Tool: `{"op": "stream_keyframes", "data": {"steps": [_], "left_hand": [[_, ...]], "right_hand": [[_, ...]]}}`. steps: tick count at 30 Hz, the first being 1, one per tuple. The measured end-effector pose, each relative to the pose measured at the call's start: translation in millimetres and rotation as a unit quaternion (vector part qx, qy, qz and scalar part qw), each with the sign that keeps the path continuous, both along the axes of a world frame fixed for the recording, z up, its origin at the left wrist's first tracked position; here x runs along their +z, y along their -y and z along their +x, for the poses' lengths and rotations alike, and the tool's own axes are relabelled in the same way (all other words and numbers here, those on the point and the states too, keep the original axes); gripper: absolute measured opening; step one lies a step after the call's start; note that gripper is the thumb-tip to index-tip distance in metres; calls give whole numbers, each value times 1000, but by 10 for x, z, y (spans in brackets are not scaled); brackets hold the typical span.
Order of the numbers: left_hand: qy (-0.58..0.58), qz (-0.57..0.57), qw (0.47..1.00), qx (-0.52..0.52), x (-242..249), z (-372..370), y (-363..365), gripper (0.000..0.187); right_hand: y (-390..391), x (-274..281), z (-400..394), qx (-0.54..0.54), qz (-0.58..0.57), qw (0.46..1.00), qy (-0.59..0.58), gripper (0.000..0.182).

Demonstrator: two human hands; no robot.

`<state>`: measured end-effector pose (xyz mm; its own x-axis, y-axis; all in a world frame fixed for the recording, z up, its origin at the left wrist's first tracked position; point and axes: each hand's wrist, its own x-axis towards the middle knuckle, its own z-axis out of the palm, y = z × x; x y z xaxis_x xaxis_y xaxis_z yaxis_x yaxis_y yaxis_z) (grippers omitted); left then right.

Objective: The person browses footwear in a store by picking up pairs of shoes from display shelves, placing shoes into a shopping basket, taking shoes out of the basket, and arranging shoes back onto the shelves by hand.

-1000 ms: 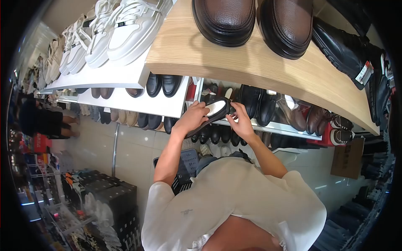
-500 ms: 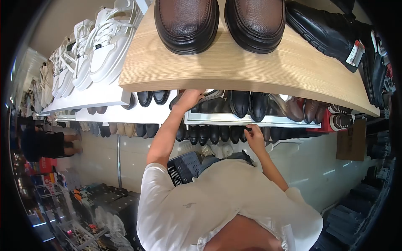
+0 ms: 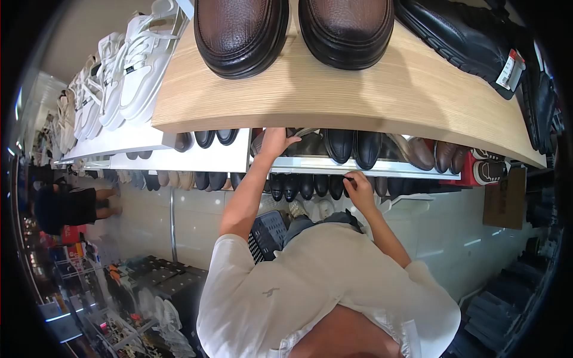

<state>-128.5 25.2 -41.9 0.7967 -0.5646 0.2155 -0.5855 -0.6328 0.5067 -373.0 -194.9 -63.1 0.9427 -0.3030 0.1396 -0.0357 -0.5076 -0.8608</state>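
Observation:
My left hand (image 3: 274,143) reaches beneath the front edge of the wooden shelf (image 3: 334,107), among shoes on the shelf below. Its thumb is stretched away from the palm, while the shelf hides the other fingertips. Just right of this hand stands a pair of black shoes (image 3: 339,146). My right hand (image 3: 359,190) is lower, by the metal shelf edge (image 3: 364,168), its fingers curled together with nothing visible in them. Dark shoes (image 3: 320,186) in a lower row lie beside it.
Brown leather shoes (image 3: 242,42) stand on the wooden shelf, with tagged black shoes (image 3: 456,42) at its right. White sneakers (image 3: 143,71) stand on the left. A cardboard box (image 3: 504,197) is at the right. Another person (image 3: 65,209) is at the far left.
The view has shifted slightly. My left hand has moved right, and its thumb now sticks out. The shoe that was against that hand is now mostly hidden. My right hand remains near the shelf edge.

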Motion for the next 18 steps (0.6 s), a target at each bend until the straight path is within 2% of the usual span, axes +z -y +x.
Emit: {"op": "stream_keyframes", "data": {"steps": [1,2,5,9,12,15,16,18], "left_hand": [[27,-15,998,51,-43,-51,19,72],[-24,3,996,87,-99,-121,16,92],[15,79,993,84,-393,-132,-122,97],[-16,114,989,90,-425,-84,-128,104],[-2,122,978,169,-359,-264,-35,106],[74,21,960,268,-230,-695,-19,103],[118,-11,952,281,-319,-879,-109,98],[110,-25,925,363,-487,-1433,-319,83]], "right_hand": [[29,10,9,1,0,1000,-6,19],[60,10,20,6,1,1000,-3,19],[92,-24,-50,4,25,999,-38,18],[125,-89,-85,16,27,997,-71,18],[137,-156,-82,43,47,995,-77,18],[166,-151,-53,74,62,992,-85,18],[177,-164,-63,82,70,990,-92,18],[234,-294,-51,105,67,987,-105,18]]}}
